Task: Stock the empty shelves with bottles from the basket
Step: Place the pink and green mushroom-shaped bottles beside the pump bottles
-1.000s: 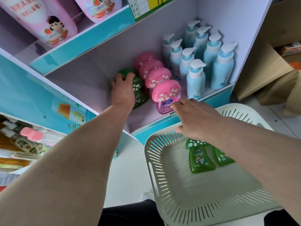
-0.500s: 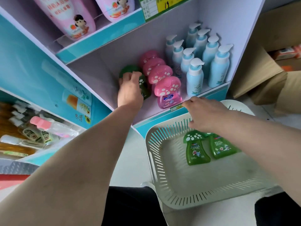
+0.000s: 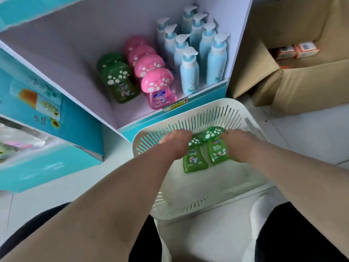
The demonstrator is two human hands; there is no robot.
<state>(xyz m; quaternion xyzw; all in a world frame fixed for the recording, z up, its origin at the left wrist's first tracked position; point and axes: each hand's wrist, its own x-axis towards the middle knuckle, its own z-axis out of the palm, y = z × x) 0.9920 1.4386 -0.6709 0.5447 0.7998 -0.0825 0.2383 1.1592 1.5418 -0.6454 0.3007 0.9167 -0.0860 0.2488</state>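
Two green bottles with spotted mushroom caps lie in the white slotted basket (image 3: 251, 120) on the floor. My left hand (image 3: 176, 143) reaches into the basket and curls its fingers at the cap of the left green bottle (image 3: 194, 159). On the other side, my right hand (image 3: 237, 145) curls round the right side of the right green bottle (image 3: 217, 150); its fingertips are hidden. On the bottom shelf (image 3: 79, 76), two more green bottles (image 3: 118, 82) stand in a row left of the pink ones.
Several pink mushroom-cap bottles (image 3: 156, 86) and several blue pump bottles (image 3: 189, 72) fill the shelf's right part; its left part is bare. Open cardboard boxes (image 3: 294, 84) stand to the right. A teal display box (image 3: 43, 163) sits at left. My knees flank the basket.
My left hand has let go of the green bottle on the shelf and dropped into the basket. The right hand also moved down onto the bottles. The view tilted downward.
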